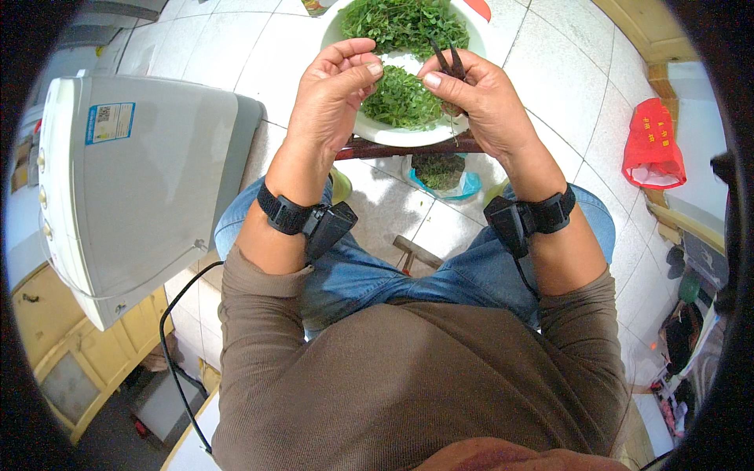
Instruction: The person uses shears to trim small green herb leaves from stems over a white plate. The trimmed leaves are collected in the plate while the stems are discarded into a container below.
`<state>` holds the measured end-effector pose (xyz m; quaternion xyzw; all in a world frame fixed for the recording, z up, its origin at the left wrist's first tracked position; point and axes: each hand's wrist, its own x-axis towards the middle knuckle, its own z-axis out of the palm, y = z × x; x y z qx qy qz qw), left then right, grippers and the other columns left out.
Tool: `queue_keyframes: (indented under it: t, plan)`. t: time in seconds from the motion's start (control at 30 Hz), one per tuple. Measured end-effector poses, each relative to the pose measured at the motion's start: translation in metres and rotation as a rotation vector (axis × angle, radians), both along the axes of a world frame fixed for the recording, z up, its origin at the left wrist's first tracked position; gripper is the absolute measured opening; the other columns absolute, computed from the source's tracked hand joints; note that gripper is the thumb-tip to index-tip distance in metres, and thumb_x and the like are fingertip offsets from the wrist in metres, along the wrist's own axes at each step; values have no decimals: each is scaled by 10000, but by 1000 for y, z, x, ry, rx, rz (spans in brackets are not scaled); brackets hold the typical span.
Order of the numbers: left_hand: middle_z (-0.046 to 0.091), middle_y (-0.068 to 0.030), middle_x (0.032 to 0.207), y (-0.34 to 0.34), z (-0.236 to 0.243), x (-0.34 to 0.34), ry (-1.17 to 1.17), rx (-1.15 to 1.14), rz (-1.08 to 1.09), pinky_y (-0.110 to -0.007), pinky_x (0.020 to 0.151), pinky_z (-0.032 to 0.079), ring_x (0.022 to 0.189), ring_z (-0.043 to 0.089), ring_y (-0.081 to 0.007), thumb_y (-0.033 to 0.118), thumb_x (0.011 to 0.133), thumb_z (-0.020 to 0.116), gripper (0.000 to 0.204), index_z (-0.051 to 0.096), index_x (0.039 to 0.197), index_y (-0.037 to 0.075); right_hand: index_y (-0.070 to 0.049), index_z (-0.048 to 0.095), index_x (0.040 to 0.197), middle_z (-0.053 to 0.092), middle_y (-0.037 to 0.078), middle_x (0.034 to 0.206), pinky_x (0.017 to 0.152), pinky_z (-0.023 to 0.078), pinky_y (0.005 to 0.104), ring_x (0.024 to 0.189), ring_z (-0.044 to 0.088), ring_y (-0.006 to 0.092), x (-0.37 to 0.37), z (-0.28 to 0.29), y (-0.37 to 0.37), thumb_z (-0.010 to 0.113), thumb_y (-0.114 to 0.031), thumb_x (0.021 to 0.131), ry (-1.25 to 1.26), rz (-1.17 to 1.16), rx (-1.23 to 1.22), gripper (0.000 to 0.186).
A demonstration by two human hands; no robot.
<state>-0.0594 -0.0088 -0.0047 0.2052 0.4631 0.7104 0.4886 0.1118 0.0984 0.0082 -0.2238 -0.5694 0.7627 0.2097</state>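
A wide white basin (408, 140) stands in front of me with leafy greens in it. One heap of greens (404, 27) lies at the far side, a smaller heap of greens (402, 100) at the near side. My left hand (334, 94) is over the basin's left rim, thumb and fingers pinched together; what they hold, if anything, is hidden. Over the right rim, my right hand (479, 98) is closed round a pair of dark scissors (449, 60), the two tips pointing away from me. Thin stems hang below its fingers.
Under the basin is a dark red wooden support (369, 148). A light blue plastic bag (469, 186) with dark and green scraps sits between my feet. A white appliance (157, 180) stands at left, a red bag (654, 145) at right. A black cable (166, 322) runs at lower left.
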Motion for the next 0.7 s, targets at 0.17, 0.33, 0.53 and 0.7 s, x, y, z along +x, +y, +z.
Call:
queue_keyframes:
  t: [0.17, 0.33, 0.53, 0.7]
  plan:
    - [581, -67, 969, -1, 3, 2, 37, 26, -54, -230, 760, 472, 864, 572, -119, -33, 755, 628, 427, 516, 1167, -27, -70, 639, 924, 585, -35, 766, 548, 354, 198, 640, 473, 45, -1, -7, 5, 666, -176, 829, 6, -87, -52, 146]
    - [559, -71, 1002, -4, 9, 3, 84, -22, -144, -245, 826, 463, 908, 554, -131, -36, 739, 631, 448, 524, 1174, -19, -65, 624, 938, 569, -29, 772, 548, 344, 205, 619, 448, 53, -1, -10, 10, 665, -166, 828, 108, -155, -202, 155]
    - [561, -52, 1000, -3, 11, 4, 141, -16, -179, -239, 849, 454, 917, 553, -126, -38, 739, 639, 424, 552, 1151, -1, -70, 616, 937, 564, -27, 790, 547, 354, 211, 598, 423, 57, 2, -10, 15, 684, -169, 819, 166, -150, -299, 168]
    - [557, -33, 990, -4, 10, 2, 226, -22, -193, -227, 838, 454, 888, 548, -104, -38, 739, 655, 429, 554, 1153, 1, -38, 616, 965, 537, -12, 810, 557, 359, 198, 582, 392, 35, 4, -9, 18, 628, -124, 862, 188, -185, -387, 134]
